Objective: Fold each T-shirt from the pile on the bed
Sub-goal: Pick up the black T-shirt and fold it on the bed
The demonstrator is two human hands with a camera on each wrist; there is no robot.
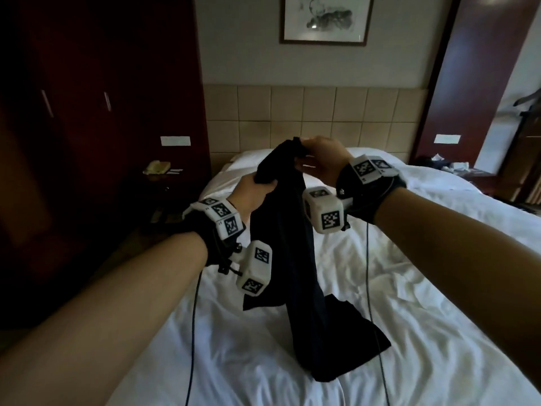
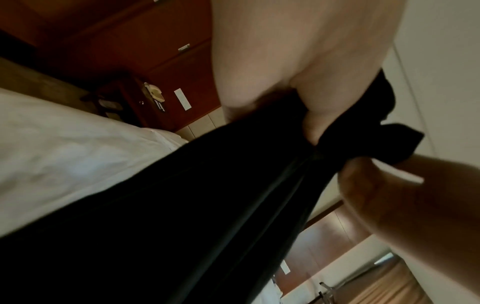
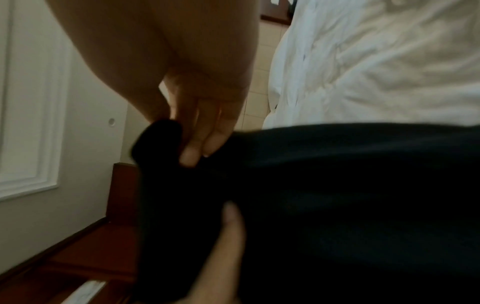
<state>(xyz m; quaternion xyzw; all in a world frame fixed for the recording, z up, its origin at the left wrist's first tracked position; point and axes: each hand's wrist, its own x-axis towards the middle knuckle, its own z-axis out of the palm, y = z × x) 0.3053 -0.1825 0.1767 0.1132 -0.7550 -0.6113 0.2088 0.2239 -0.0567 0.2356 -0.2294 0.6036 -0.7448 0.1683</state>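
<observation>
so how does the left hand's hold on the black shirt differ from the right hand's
The left hand sits lower and nearer, bunching a fistful of the black shirt. The right hand is higher and farther, pinching the shirt's top end with its fingertips. Both hold the same shirt lifted, its bottom trailing on the white bed.

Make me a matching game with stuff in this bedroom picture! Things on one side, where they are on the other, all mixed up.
Things:
1. black T-shirt
2. framed picture
3. telephone
4. white pillow

Places:
A. on the wall above the headboard
B. on the bedside table
C. held up by both hands
D. at the head of the bed

Pairs: 1-C, 2-A, 3-B, 4-D
</observation>
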